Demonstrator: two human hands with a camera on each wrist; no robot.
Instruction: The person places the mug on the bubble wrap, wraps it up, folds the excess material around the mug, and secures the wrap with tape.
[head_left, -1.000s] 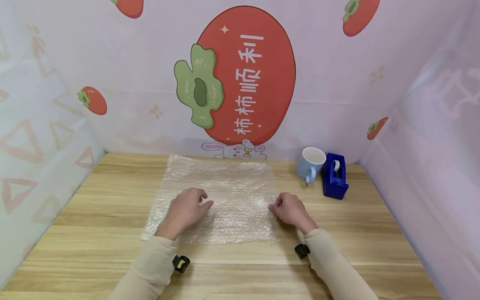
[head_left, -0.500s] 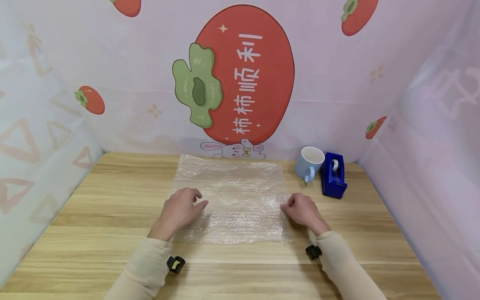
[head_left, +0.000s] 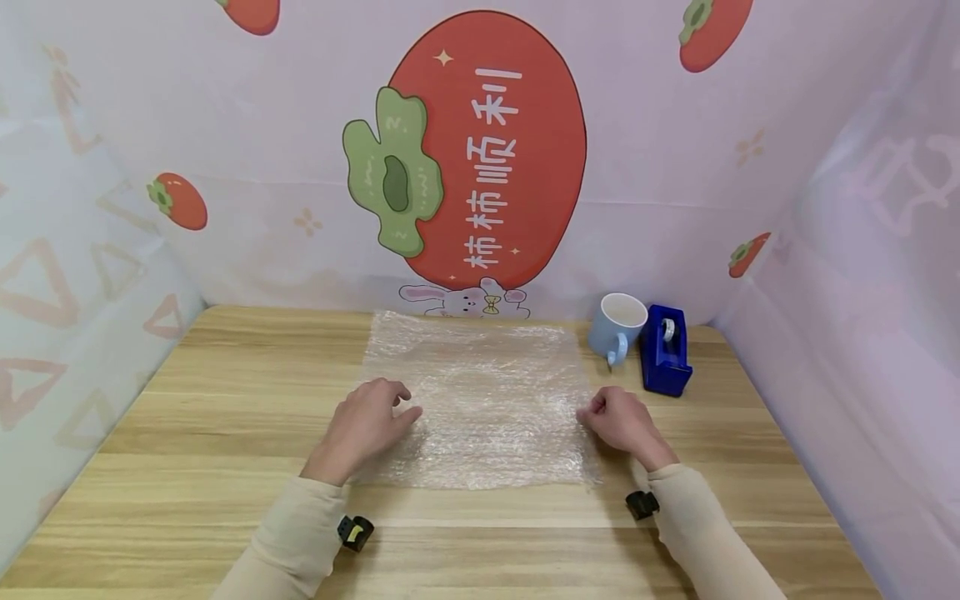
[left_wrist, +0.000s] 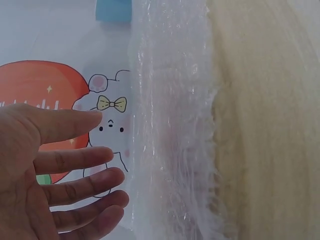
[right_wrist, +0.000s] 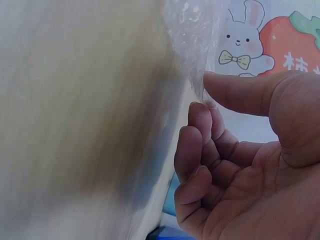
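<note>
A sheet of clear bubble wrap [head_left: 487,392] lies spread on the wooden table. At its right edge my right hand [head_left: 621,419] pinches the wrap; the right wrist view shows the bubble wrap [right_wrist: 192,45] caught between thumb and curled fingers of the right hand [right_wrist: 240,145]. Over the sheet's left side is my left hand [head_left: 367,425], fingers relaxed and holding nothing. The left wrist view has the fingers of the left hand [left_wrist: 65,170] spread apart, with the bubble wrap [left_wrist: 170,110] beyond them. Whether the left hand touches the wrap cannot be told.
A light blue mug [head_left: 617,327] stands at the back right, beside a dark blue tape dispenser [head_left: 666,354]. Printed cloth walls [head_left: 652,125] close off the back and both sides of the wooden table [head_left: 480,542].
The right hand has moved right, and the bubble wrap has slid right with it. The left hand has shifted only slightly, so the sheet's left edge now lies closer to it.
</note>
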